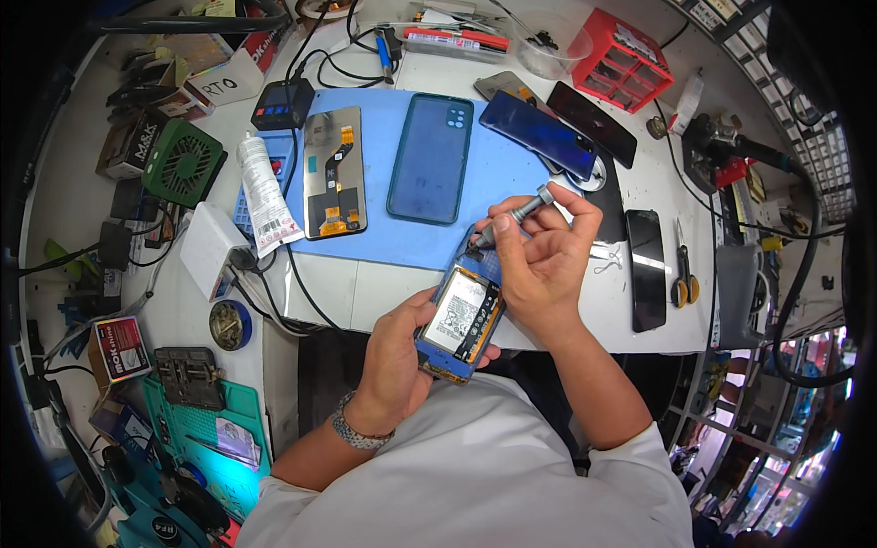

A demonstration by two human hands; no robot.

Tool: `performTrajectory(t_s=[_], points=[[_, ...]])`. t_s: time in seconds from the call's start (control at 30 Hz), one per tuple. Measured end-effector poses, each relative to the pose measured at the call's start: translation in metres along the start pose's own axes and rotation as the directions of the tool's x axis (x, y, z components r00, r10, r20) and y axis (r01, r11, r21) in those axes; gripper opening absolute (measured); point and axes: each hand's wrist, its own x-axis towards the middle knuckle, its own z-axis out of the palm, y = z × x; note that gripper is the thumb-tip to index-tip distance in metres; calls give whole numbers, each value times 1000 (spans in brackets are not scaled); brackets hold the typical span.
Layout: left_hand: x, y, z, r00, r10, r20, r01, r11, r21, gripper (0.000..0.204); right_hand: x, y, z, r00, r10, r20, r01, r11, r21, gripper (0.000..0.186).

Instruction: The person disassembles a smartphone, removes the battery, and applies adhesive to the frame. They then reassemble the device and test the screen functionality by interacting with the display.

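White bench bears a blue mat and, far right, a red drawer box. Near the bench's front edge, the opened phone points away lengthwise, leaning right. The left hand clasps its sides; the right hand pinches a screwdriver, tip toward the phone's top end.

On the left there is a square green plastic fan, and on the right, a red plastic drawer box and black-and-yellow-handled metal scissors.
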Motion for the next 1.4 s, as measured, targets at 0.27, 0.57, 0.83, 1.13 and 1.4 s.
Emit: performTrajectory(t_s=[0.27, 0.57, 0.83, 1.13, 1.4], points=[[0, -1, 0, 1000, 3, 11, -2, 1000, -15, 54, 0, -3, -1, 1000, -5, -10, 5, 1000, -22, 56], [0, -1, 0, 1000, 1, -2, -2, 1000, -16, 55, -2, 0, 0, 996, -84, 2, 84, 994, -64, 56], [-1, -1, 1, 1000, -1, -5, 1, 1000, -20, 56, -4, 6, -2, 985, -166, 51, 170, 982, -87, 59], [-1, 1, 2, 1000, -4, -7, 3, 1000, -12, 57, -1, 2, -8, 864, -411, 290, 455, 885, -100, 57], [3, 1, -1, 999, -35, 5, 35, 999, -3, 59, 9, -18, -11, 821, -477, 314, 550, 809, -210, 45]])
